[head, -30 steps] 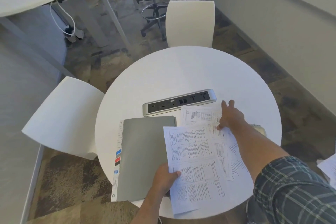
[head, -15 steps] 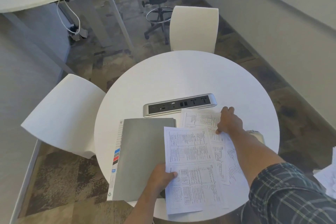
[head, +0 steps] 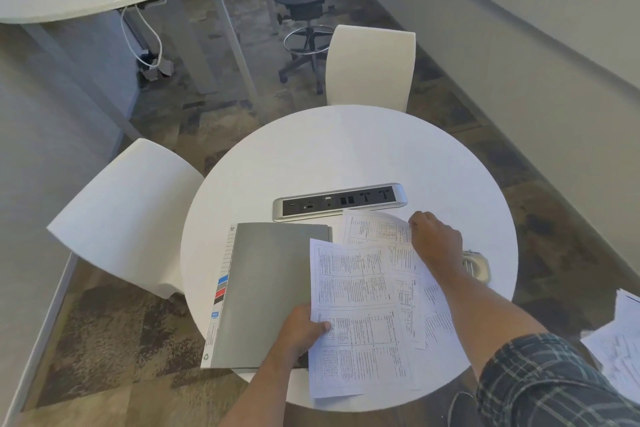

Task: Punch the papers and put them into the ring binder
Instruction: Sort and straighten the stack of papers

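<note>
step: gather loose papers (head: 398, 288) into one squared stack before punching
left hand (head: 301, 329): fingers pinch the near sheet's edge, over the closed ring binder (head: 270, 291)
right hand (head: 434, 243): fingers curled on the far sheet's corner
tip: tap edges flush
punch (head: 476, 265): right bench edge, half hidden
bench (head: 346, 152): round, white
room: chairs, carpet

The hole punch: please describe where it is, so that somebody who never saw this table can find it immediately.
Start at the round white table. Follow the right hand over the printed papers back to its wrist; the hole punch sits just beyond, near the table's right edge, partly hidden by the arm. It is a small, rounded, pale grey device, unlike the flat sheets and the long socket strip.
</note>
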Tool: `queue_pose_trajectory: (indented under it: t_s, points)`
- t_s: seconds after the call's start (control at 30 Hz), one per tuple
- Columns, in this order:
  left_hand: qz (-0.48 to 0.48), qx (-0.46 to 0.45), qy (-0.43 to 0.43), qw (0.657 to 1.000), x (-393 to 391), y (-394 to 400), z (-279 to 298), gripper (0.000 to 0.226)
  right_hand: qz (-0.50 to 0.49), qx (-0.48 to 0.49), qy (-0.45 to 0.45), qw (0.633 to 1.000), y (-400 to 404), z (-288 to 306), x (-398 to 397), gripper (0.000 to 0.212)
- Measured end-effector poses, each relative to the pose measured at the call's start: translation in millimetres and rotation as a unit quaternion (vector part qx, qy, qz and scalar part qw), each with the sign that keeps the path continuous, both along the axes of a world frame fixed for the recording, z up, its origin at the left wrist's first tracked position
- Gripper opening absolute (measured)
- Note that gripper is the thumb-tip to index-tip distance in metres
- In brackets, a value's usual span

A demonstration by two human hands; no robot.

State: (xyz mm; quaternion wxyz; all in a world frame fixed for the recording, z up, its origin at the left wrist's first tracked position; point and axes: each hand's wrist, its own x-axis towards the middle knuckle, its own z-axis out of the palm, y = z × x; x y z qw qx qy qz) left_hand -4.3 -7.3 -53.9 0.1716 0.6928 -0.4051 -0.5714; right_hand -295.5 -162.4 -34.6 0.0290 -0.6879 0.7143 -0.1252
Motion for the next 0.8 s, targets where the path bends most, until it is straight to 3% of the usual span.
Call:
queue_pose_trajectory:
  t_s: [0.07, 0.13, 0.23, 0.33, 0.5, 0.8]
  points:
    - [0.021, -0.014, 0.001, 1.0, -1.2, 0.3, 3.6, 0.027, 0.008, -0.019, -0.059, 0.998, 0.6, 4.8, -3.4, 0.011]
    - [0.051, -0.032, 0.003, 0.998, -2.0, 0.0, 8.7, 0.025, -0.006, 0.007, -0.192, 0.981, 3.8, 13.2, -3.5, 0.007]
    - [0.089, -0.053, 0.015, 0.995, -2.2, -2.4, 18.6, 0.022, -0.049, 0.085, -0.386, 0.917, 13.1, 32.6, -2.8, 0.003]
    - [0.115, -0.071, 0.041, 0.99, -4.2, -8.9, 34.7, 0.026, -0.056, 0.079, -0.441, 0.892, 19.1, 45.4, -8.1, 0.007]
    - [0.136, -0.102, 0.078, 0.982, -9.3, -26.2, 58.9, 0.031, -0.012, 0.124, -0.595, 0.794, 29.7, 72.4, -16.9, 0.018]
    - [0.109, -0.085, 0.164, 0.977, -19.0, -34.8, 73.9, 0.038, 0.046, 0.267, -0.681, 0.681, 38.1, 104.0, -2.8, 0.032]
